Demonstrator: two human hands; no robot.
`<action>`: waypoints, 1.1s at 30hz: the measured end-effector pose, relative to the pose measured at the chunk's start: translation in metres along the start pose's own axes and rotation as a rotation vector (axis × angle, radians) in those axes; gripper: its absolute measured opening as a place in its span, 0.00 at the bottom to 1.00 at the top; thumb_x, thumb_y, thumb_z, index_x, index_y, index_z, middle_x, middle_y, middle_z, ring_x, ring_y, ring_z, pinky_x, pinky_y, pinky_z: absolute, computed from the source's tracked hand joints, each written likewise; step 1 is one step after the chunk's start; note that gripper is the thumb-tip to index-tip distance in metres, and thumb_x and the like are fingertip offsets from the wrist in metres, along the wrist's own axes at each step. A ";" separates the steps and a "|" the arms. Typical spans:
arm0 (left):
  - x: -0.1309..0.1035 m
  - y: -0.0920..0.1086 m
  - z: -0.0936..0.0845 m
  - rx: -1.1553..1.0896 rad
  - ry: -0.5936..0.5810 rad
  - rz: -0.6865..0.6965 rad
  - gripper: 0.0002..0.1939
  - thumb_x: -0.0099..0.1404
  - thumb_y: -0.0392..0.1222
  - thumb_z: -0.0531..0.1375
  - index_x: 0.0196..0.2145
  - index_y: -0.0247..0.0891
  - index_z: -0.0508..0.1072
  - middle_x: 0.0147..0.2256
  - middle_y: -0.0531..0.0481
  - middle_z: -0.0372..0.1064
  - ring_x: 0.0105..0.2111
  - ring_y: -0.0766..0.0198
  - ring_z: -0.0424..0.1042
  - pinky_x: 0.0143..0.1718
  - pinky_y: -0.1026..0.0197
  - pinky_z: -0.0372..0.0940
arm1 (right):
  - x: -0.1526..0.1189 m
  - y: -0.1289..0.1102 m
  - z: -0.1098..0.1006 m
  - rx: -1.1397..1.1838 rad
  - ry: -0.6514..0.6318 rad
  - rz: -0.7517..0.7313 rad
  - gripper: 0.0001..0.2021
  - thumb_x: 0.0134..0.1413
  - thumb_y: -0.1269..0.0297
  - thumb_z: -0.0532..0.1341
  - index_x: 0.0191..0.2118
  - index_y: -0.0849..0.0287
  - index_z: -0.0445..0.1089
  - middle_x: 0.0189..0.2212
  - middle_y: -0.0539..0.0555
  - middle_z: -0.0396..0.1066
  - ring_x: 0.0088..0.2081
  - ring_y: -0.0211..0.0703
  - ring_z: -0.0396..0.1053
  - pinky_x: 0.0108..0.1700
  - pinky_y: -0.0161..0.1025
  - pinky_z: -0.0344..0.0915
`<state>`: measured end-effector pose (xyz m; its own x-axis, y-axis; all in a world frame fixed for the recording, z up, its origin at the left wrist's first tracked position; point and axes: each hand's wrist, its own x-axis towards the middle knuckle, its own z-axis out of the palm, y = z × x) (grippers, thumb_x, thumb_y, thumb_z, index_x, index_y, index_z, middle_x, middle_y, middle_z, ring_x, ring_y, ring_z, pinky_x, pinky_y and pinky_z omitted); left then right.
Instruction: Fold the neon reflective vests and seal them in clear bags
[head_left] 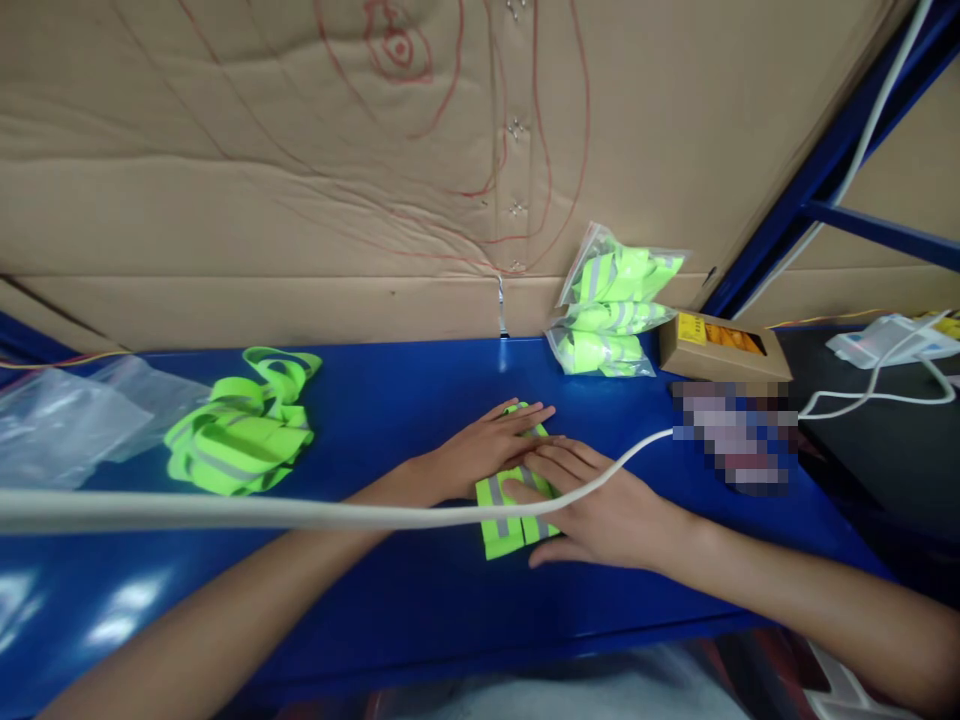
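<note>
A folded neon-yellow reflective strap (504,518) with grey stripes lies flat on the blue table (360,600). My left hand (487,452) rests on its far part, fingers stretched out to the right. Over the near and right part lies my right hand (600,505), palm down with fingers spread, its fingertips beside those of the left. Both hands press on the strap without wrapping round it. Much of it is hidden under them. A loose heap of the same reflective strap (240,430) lies to the left.
Clear plastic bags (75,415) lie at the far left. Bagged reflective straps (615,300) are stacked against the cardboard wall (262,220), beside an open-windowed carton (709,355). A white cable (300,514) crosses in front of my arms. A blurred-out object (735,435) lies at right.
</note>
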<state>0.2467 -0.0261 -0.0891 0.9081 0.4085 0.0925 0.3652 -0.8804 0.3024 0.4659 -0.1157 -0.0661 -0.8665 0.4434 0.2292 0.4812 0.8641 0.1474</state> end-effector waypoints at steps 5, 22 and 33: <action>0.001 -0.003 0.006 -0.034 0.146 -0.158 0.23 0.79 0.45 0.44 0.65 0.42 0.67 0.70 0.42 0.54 0.72 0.58 0.49 0.72 0.46 0.48 | 0.003 0.001 -0.009 0.220 -0.047 0.052 0.27 0.69 0.45 0.56 0.62 0.60 0.66 0.48 0.63 0.73 0.52 0.57 0.69 0.53 0.52 0.66; 0.002 -0.011 0.008 -0.143 0.195 -0.200 0.20 0.72 0.48 0.58 0.60 0.48 0.72 0.67 0.43 0.60 0.67 0.51 0.60 0.69 0.39 0.49 | 0.032 0.023 -0.019 0.272 -0.061 0.093 0.16 0.73 0.54 0.55 0.53 0.59 0.70 0.44 0.59 0.78 0.45 0.52 0.76 0.43 0.42 0.66; -0.014 0.009 -0.030 -0.563 0.486 -0.685 0.23 0.72 0.57 0.51 0.47 0.37 0.75 0.38 0.45 0.76 0.36 0.58 0.74 0.39 0.55 0.70 | 0.063 0.054 -0.004 0.129 -0.316 0.209 0.16 0.76 0.60 0.49 0.46 0.60 0.73 0.34 0.57 0.79 0.32 0.44 0.75 0.31 0.38 0.53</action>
<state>0.2315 -0.0325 -0.0589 0.3113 0.9478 0.0696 0.5128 -0.2292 0.8273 0.4381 -0.0422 -0.0398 -0.7597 0.6467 -0.0687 0.6481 0.7615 0.0017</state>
